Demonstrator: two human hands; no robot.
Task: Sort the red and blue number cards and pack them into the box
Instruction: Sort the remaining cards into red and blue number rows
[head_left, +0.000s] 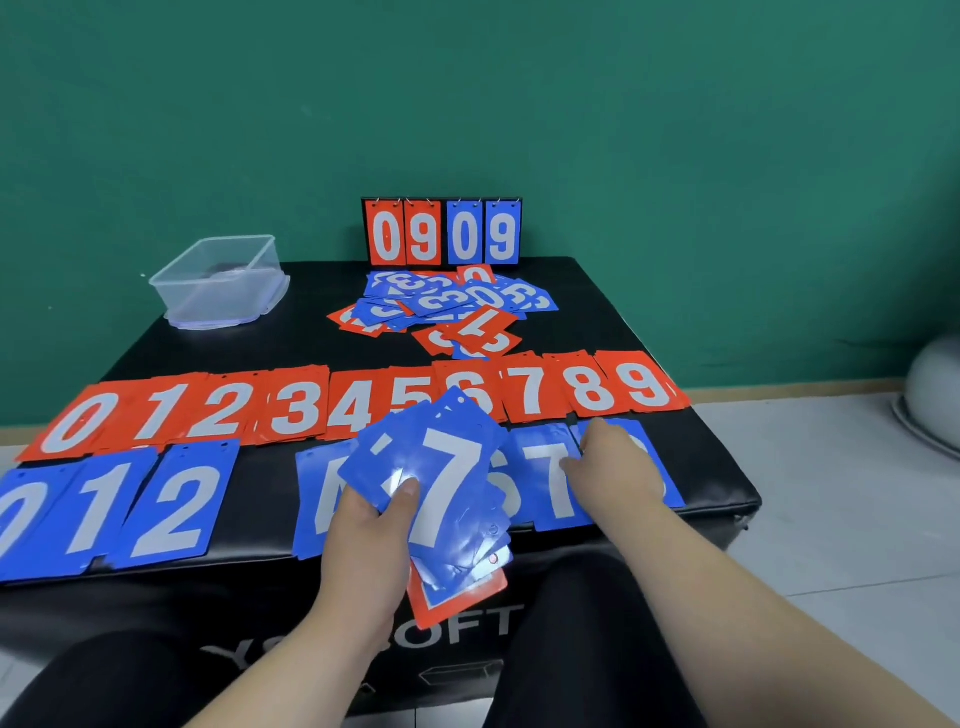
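Observation:
A row of red number cards (332, 410), 0 to 9, lies across the black padded table (270, 343). In front of it runs a row of blue number cards (156, 509), with 0, 1, 2 at the left and more at the right. My left hand (369, 525) grips a fanned stack of cards (447, 483) with a blue 7 on top and a red one underneath. My right hand (613, 467) lies flat on the blue cards at the right end, hiding their numbers. An unsorted heap of red and blue cards (447, 306) lies further back. The clear plastic box (221, 283) stands at the far left.
A flip scoreboard (441, 231) reading 0909 stands at the table's far edge against the green wall. My dark-clad knees sit below the table's near edge. A grey rounded object (935, 395) rests on the tiled floor at the right.

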